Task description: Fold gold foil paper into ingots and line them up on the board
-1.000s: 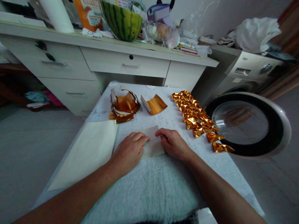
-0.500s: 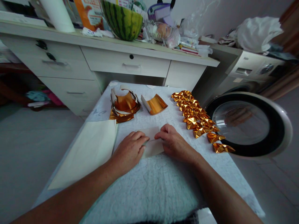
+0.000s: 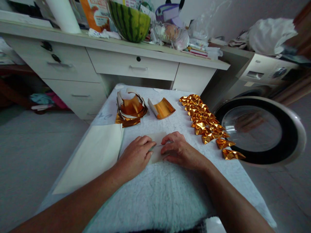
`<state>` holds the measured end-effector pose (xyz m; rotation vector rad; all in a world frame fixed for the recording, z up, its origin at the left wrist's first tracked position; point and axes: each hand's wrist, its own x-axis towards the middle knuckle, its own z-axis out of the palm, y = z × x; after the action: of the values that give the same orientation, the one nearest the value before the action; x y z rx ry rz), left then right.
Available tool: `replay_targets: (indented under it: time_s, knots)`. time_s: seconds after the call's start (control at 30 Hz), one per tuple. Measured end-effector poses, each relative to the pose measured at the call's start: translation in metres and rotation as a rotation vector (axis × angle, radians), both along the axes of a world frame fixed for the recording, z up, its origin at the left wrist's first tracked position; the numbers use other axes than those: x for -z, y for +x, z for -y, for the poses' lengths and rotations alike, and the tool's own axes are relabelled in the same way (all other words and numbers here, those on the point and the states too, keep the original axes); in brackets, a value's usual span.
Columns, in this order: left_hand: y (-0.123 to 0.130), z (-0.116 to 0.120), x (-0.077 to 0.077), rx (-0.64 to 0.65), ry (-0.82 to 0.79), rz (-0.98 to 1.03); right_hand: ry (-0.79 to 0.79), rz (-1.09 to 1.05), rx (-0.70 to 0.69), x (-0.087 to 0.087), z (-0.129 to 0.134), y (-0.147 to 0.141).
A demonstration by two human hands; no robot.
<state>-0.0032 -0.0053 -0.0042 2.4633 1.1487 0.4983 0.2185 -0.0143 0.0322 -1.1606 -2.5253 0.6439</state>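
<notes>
A small pale paper sheet [image 3: 156, 152] lies on the cloth-covered table [image 3: 165, 187] between my hands. My left hand [image 3: 137, 155] presses its left part, fingers together and curled. At its right side is my right hand [image 3: 181, 150], fingers bent and apart, tips touching the paper. Beyond them stand a bundle of curled gold foil sheets [image 3: 131, 108] and one curved gold sheet [image 3: 162, 108]. Folded gold foil pieces [image 3: 204, 121] form rows on the right. To the left of my left hand lies a large cream paper stack [image 3: 92, 155].
Behind the table is a white drawer desk [image 3: 136, 66] with half a watermelon [image 3: 130, 22], a paper roll and plastic bags. An open washing machine door [image 3: 259, 129] stands close to the table's right edge.
My right hand's fingers have spread apart, and its lower fingers now reach over the paper's right part. My left hand stays in place on the paper.
</notes>
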Motion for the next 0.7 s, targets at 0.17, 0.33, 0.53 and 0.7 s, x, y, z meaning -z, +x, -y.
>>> replay_targets:
  time_s: [0.17, 0.33, 0.53, 0.7]
  knots:
    - [0.0, 0.0, 0.0, -0.001, 0.004, 0.002, 0.02, -0.043, -0.018, 0.004, -0.001, 0.001]
    - [0.002, 0.002, -0.004, -0.006, -0.032, 0.021, 0.021, -0.131, -0.033, 0.009, -0.007, -0.003]
    - [-0.002, 0.004, -0.014, 0.011, -0.092, 0.097, -0.026, -0.174, 0.113, 0.011, -0.008, -0.009]
    - [-0.004, 0.004, -0.014, -0.001, -0.063, 0.074, -0.04, -0.194, 0.162, 0.015, -0.01, -0.01]
